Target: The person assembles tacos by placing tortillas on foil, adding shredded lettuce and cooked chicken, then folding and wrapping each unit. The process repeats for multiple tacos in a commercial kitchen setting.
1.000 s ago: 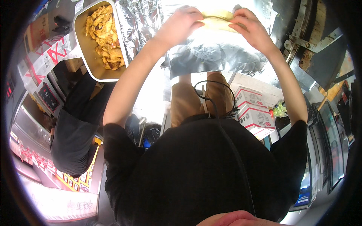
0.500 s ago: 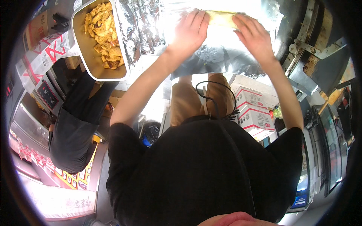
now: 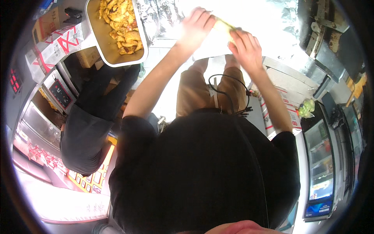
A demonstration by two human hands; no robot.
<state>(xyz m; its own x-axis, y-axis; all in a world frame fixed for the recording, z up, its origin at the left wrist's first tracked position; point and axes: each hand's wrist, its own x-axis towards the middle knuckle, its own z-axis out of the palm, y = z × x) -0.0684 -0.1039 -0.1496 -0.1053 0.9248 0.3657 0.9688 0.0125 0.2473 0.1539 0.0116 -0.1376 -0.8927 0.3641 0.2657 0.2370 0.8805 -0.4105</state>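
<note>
Left hand [image 3: 194, 29]: slightly blurred, its fingers [image 3: 203, 18] curled shut over one end of the roll, thumb hidden.
Right hand [image 3: 247, 48]: fingers bent round the other end, thumb a little parted on the near side.
Yellow roll [image 3: 223, 31]: between both sets of fingers, slanting from the left ones toward the person's body at the right ones.
Desk [image 3: 269, 24]: under and around the fingers, whitened by glare; whether the roll touches it, one cannot tell.
Crumpled foil [image 3: 160, 15]: left of the left fingers.
White-rimmed tray [image 3: 103, 48]: farther left past the foil, holding yellow-brown pieces [image 3: 122, 25].
Red-and-white boxes [image 3: 287, 113]: right of the right fingers and nearer the body, beside a green bundle [image 3: 307, 108].
Co-worker [image 3: 86, 134]: dark-clothed, well apart from the left fingers, left and rearward.
Glass-fronted cabinet [image 3: 320, 156]: well off rightward and rearward of the right fingers.
</note>
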